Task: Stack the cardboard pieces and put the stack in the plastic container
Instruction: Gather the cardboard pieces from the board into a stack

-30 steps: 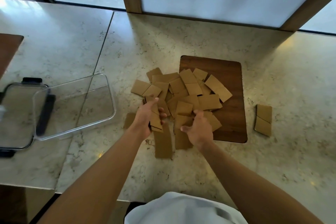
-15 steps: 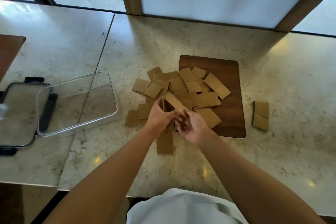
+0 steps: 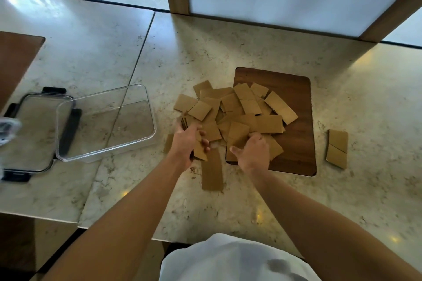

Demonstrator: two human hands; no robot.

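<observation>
Gathering step: the left hand grips a small stack of cardboard pieces while the right hand, fingers spread, reaches the loose pile, so next, probably, another piece joins.

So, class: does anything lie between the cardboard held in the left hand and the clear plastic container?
Nothing visible does. The left hand holds its cardboard stack right of the plastic container, with only bare countertop between. The container is open; its lid lies on its far left side.
</observation>
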